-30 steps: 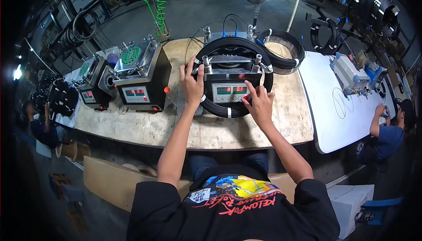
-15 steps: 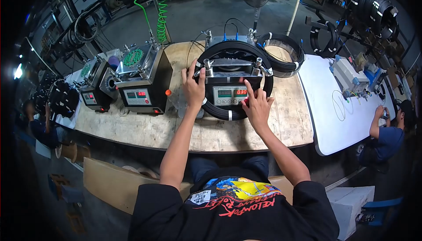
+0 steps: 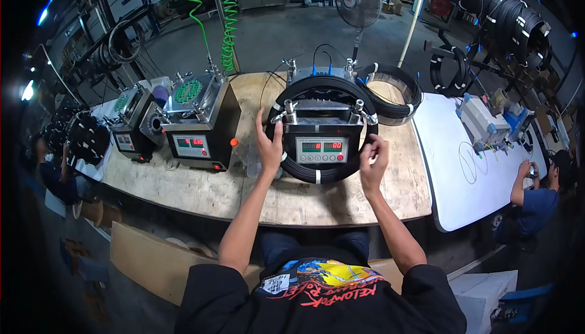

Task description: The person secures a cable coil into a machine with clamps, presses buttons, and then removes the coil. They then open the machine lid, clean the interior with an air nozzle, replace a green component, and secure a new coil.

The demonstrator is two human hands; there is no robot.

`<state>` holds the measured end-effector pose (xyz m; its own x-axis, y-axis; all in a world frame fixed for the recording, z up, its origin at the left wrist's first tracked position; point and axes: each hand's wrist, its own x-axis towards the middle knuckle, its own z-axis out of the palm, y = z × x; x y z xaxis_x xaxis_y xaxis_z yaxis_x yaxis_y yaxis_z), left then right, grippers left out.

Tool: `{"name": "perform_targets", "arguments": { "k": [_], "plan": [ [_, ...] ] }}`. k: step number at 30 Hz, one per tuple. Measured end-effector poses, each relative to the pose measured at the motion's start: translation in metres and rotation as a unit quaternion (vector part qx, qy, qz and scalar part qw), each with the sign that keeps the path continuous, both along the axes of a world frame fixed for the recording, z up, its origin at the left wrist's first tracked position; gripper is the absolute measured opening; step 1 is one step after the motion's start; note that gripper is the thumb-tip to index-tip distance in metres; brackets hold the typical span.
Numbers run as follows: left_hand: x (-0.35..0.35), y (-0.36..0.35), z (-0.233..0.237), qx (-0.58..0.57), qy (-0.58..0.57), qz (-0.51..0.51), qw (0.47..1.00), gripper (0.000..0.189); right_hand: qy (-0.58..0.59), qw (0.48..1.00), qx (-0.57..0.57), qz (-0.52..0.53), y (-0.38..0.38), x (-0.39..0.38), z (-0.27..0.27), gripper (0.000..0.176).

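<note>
A black polishing-type machine [image 3: 323,133] with a red-lit digital display stands in front of me on the bench. A large coil of black cable [image 3: 317,174] surrounds its front, tied with white bands. Against the coil's left side lies my left hand [image 3: 269,145], fingers stretched upward and thumb near the left clamp [image 3: 290,113]. My right hand [image 3: 373,162] is at the coil's right side, fingers loosely bent and apart, off the control panel. The right clamp [image 3: 358,110] sits above it.
Two similar machines [image 3: 200,124] with green-topped plates stand to the left. Near them is an orange-capped bottle [image 3: 235,145]. Another cable coil [image 3: 393,112] lies behind on the wooden bench [image 3: 378,194]. At the white table [image 3: 454,206] on the right, a person [image 3: 536,197] works.
My right hand has left the panel buttons and moved right and down beside the coil. The right display readout went from 0.30 to 00. My left hand stays at the coil's left side.
</note>
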<state>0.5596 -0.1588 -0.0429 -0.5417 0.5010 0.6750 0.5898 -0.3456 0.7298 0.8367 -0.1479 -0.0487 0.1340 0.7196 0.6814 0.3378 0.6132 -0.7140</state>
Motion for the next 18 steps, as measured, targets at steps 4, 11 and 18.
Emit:
{"name": "perform_targets", "arguments": {
  "k": [4, 11, 18],
  "plan": [
    [0.012, -0.008, 0.008, -0.012, -0.054, -0.043, 0.998, 0.046, 0.093, 0.992, -0.079, 0.012, 0.044, 0.007, 0.014, 0.032],
    [0.001, 0.003, 0.008, -0.016, -0.056, -0.072, 0.996, 0.043, 0.131, 0.976, -0.125, 0.118, 0.066, -0.001, -0.002, 0.033],
    [-0.002, 0.004, 0.014, -0.004, -0.034, -0.090, 0.995, 0.043, 0.153, 0.969, -0.140, 0.133, 0.062, 0.000, -0.008, 0.035]
  ]
}}
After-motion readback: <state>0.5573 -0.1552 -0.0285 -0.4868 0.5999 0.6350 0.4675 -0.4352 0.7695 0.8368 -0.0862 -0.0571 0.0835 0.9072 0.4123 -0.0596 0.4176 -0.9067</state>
